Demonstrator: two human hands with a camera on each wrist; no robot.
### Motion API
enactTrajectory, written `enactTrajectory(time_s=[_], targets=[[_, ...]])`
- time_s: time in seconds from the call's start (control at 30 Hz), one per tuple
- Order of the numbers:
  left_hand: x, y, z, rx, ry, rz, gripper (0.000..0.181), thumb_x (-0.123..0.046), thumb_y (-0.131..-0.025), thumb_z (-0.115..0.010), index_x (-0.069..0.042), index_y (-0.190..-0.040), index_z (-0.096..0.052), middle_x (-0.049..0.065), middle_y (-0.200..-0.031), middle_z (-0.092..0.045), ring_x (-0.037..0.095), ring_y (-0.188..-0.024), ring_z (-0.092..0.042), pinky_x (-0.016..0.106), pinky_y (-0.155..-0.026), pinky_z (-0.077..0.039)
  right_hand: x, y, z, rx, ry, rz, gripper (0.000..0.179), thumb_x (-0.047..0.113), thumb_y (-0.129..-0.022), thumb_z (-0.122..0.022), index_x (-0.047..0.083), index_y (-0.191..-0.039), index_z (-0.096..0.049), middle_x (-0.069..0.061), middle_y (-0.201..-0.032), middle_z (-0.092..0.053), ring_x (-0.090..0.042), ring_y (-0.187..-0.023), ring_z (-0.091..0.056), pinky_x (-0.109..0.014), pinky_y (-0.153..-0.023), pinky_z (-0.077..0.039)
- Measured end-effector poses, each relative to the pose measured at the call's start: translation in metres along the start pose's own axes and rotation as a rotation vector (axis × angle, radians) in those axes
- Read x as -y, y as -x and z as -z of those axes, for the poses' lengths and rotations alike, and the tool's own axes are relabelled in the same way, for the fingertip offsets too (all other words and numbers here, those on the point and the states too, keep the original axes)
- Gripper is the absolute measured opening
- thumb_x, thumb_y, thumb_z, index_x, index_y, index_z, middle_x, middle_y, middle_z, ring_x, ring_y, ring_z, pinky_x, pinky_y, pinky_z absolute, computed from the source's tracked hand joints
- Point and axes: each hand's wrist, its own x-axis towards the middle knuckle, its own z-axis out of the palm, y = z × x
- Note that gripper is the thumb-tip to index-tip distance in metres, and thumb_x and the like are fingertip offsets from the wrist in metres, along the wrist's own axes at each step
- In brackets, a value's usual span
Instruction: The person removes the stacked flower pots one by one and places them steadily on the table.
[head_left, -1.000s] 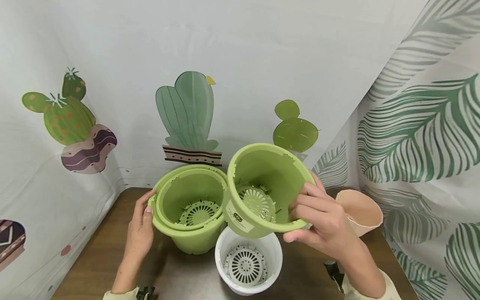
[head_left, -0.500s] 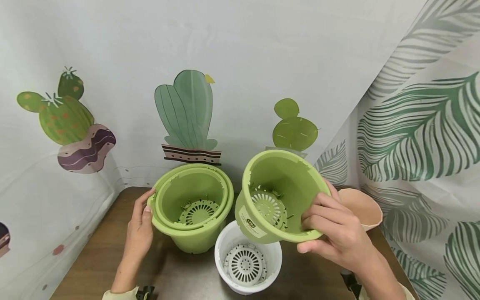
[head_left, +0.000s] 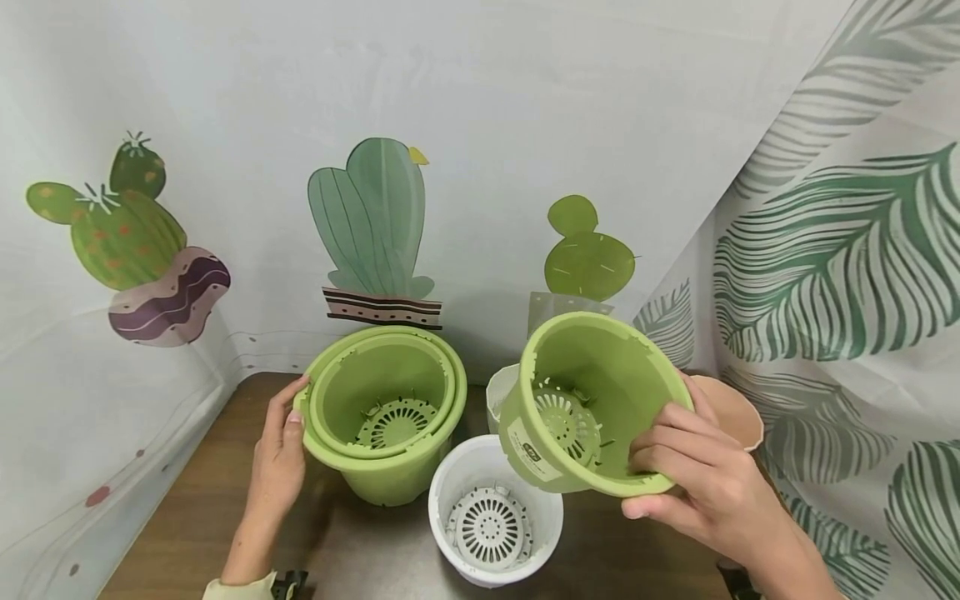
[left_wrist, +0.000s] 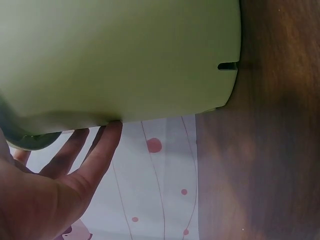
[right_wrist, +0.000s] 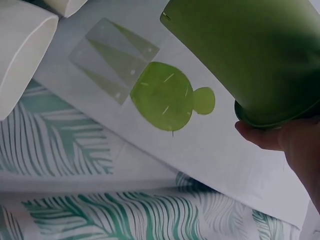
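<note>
In the head view my left hand [head_left: 279,467] holds the left rim of a green plastic flowerpot [head_left: 390,483], thumb at the rim. Its fingertips meet the outer wall in the left wrist view. Nested inside is a second green pot [head_left: 375,375] with a slotted base. My right hand [head_left: 705,475] grips another green flowerpot [head_left: 615,367] by its right rim, fingers inside, thumb outside below. That pot is raised and tilted, a label on its side, its mouth toward me. A white slotted pot [head_left: 542,487] stands upright on the table in front, between the hands.
A whitish pot [head_left: 498,393] stands behind the held pot, mostly hidden. Farther right is a peach-coloured pot [head_left: 731,408], partly behind my right hand. The brown wooden table [head_left: 202,500] backs onto a wall cloth [head_left: 480,100] printed with cacti and leaves.
My right hand has carried the tilted green pot to the right and slightly down, away from the nested pots, uncovering the whitish pot behind. My left hand stays at its rim.
</note>
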Motion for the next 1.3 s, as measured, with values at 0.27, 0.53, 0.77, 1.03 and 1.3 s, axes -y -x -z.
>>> enactTrajectory(time_s=[0.27, 0.53, 0.77, 1.03, 1.3], targets=[[-0.001, -0.001, -0.001, -0.002, -0.006, 0.005, 0.047, -0.028, -0.117, -0.034, -0.040, -0.162, -0.042, 0.000, -0.156, -0.056, 0.011, -0.122, -0.058, 0.038, -0.099, -0.043, 0.002, 0.009, 0.009, 0.020, 0.002, -0.012, 0.044, 0.041, -0.103, -0.068, 0.005, -0.078, -0.069, 0.000, -0.078, -0.065, -0.018, -0.079, -0.056, -0.047, -0.123, -0.029], [-0.002, -0.001, 0.000, 0.005, 0.003, 0.003, 0.047, -0.027, -0.117, -0.035, -0.039, -0.162, -0.042, 0.001, -0.155, -0.057, 0.001, -0.120, -0.056, 0.028, -0.097, -0.042, 0.005, 0.015, 0.014, 0.027, -0.001, -0.023, 0.043, 0.040, -0.103, -0.068, 0.004, -0.079, -0.069, 0.001, -0.078, -0.065, -0.018, -0.080, -0.056, -0.043, -0.121, -0.029], [-0.003, 0.000, 0.000, 0.012, 0.017, 0.002, 0.047, -0.026, -0.117, -0.034, -0.038, -0.163, -0.042, 0.005, -0.152, -0.060, -0.001, -0.118, -0.057, 0.025, -0.097, -0.043, 0.007, 0.021, 0.017, 0.041, 0.006, -0.024, 0.042, 0.039, -0.104, -0.068, 0.006, -0.078, -0.068, 0.001, -0.078, -0.064, -0.017, -0.080, -0.055, -0.040, -0.120, -0.029], [-0.003, 0.000, 0.000, 0.007, 0.016, -0.001, 0.047, -0.026, -0.117, -0.035, -0.037, -0.162, -0.042, 0.004, -0.151, -0.060, 0.001, -0.114, -0.057, 0.024, -0.095, -0.042, 0.012, 0.028, 0.020, 0.040, -0.003, -0.041, 0.039, 0.037, -0.103, -0.069, 0.007, -0.078, -0.069, 0.001, -0.079, -0.064, -0.016, -0.080, -0.054, -0.039, -0.120, -0.029], [-0.003, 0.000, 0.001, 0.013, 0.043, -0.009, 0.047, -0.024, -0.117, -0.034, -0.035, -0.163, -0.042, 0.008, -0.149, -0.062, -0.003, -0.115, -0.058, 0.017, -0.094, -0.043, 0.015, 0.037, 0.023, 0.048, 0.014, -0.050, 0.039, 0.037, -0.104, -0.068, 0.009, -0.077, -0.068, 0.002, -0.078, -0.063, -0.016, -0.080, -0.053, -0.037, -0.118, -0.029]])
